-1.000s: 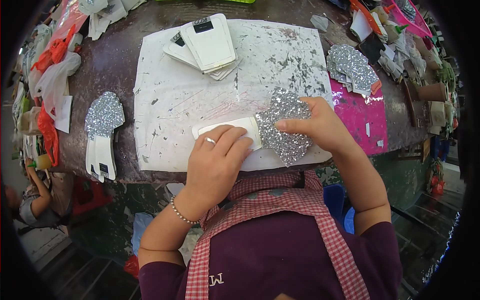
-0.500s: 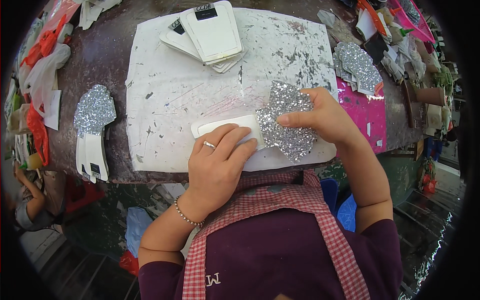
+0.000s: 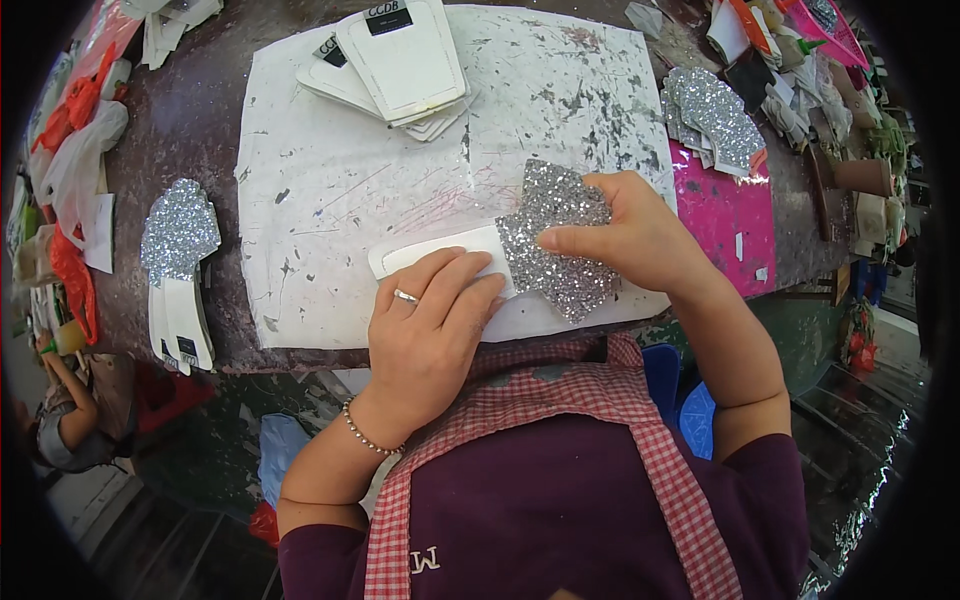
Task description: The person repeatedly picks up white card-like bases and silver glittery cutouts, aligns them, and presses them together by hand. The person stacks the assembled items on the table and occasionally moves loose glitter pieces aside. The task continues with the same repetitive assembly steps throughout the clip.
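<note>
While my left hand [image 3: 432, 318] lies flat on the white backing piece [image 3: 437, 252], my right hand [image 3: 632, 236] presses the silver glitter piece [image 3: 558, 238] overlapping its right end, fingers flat, clamping nothing.

On the stack of white cut-out cards [image 3: 400, 70] at the far edge of the white work sheet [image 3: 300, 200], the top card carries a small black rectangular label [image 3: 388, 18] with light lettering near its far end. A second black label [image 3: 330, 50] peeks out on a card just left of it, lower in the stack. No packages, signs or screens show.
</note>
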Tool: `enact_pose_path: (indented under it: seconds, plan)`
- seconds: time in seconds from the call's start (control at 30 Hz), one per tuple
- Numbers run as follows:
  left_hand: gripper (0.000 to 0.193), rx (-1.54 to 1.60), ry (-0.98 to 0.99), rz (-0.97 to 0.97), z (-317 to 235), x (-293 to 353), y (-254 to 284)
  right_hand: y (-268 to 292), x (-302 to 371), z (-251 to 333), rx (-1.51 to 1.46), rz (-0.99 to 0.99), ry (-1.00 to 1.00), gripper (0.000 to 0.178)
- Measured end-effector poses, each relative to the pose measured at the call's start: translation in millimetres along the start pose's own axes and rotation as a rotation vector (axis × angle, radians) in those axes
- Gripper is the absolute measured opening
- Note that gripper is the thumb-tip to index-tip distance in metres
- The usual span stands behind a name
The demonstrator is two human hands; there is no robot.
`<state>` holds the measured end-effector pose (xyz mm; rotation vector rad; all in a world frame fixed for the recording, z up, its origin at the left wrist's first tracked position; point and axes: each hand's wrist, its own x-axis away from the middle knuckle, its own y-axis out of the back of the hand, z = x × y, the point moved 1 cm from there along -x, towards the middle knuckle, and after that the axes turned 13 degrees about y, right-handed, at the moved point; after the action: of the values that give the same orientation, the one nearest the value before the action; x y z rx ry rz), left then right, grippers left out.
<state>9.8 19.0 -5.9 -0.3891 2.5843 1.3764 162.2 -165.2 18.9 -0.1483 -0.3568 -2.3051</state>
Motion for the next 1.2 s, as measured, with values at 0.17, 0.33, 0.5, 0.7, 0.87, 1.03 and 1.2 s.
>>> enact_pose_path:
  seconds: [0.17, 0.33, 0.5, 0.7, 0.87, 1.03, 1.2]
  plan:
    - [0.048, -0.06, -0.014, 0.046, -1, 1, 0, 1, -1, 3, 0.024, 0.019, -0.032, 0.029]
    - [0.054, -0.266, -0.094, 0.216, -8, -6, 7, 3, -2, 7, 0.062, 0.057, -0.06, 0.025]
    - [0.054, -0.342, -0.132, 0.226, -11, -5, 7, -1, -1, 6, 0.133, 0.009, -0.007, 0.031]
    - [0.051, -0.266, -0.111, 0.232, -7, -8, 8, -5, 5, 8, 0.255, -0.042, 0.118, 0.032]
    - [0.054, 0.012, 0.078, 0.015, -10, -16, 23, -22, 33, 16, 0.503, -0.186, 0.557, 0.03]
    - [0.031, 0.037, 0.059, 0.042, -20, -31, 32, -27, 51, 36, 0.56, -0.299, 0.85, 0.025]
    - [0.034, 0.161, -0.057, 0.029, -31, -30, 58, -21, 64, 44, 0.233, -0.148, 0.71, 0.018]
